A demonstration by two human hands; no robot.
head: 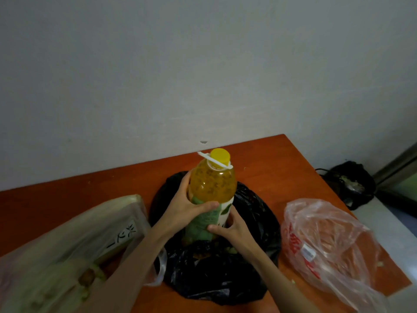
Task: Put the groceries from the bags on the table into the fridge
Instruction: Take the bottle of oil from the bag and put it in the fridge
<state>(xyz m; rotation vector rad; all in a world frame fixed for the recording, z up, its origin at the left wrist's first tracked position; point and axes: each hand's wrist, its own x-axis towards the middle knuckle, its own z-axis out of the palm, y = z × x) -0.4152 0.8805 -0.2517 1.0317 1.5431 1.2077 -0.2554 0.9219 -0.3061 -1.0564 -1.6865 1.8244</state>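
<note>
A: Head view, one frame. State of the hands?

B: Both on the bottle (211,195). The left hand (188,207) wraps the upper part of the label, thumb lying across the front, fingers curled round the far left side. The right hand (230,229) grips lower down on the right, thumb pressed against the green label, the other fingers hidden behind the bottle.

A: So neither hand is spread flat?

B: No. Both are curled round the bottle. How tight the grip is, I cannot tell.

A: Bottle details?

B: Clear plastic, yellow-orange liquid, yellow cap (220,155) with a white carry strap at the neck. Green and white label round the lower half. It stands upright.

A: Where is it?

B: In the open mouth of the black bag (225,279), which sits in the middle of the bench (266,163). The bottom of the bottle is hidden by the hands and the bag's folds, so I cannot tell whether it rests on something or is lifted clear.

A: Other bags?

B: A pale see-through bag (67,245) at the left, just beside the black one, with a printed package and something green inside. A clear bag with red print (327,242) at the right, near the bench edge; contents blurred.

A: Beyond the bench?

B: Plain grey wall (203,64) behind. On the floor at the right, another dark bag (352,184) in the corner.
</note>
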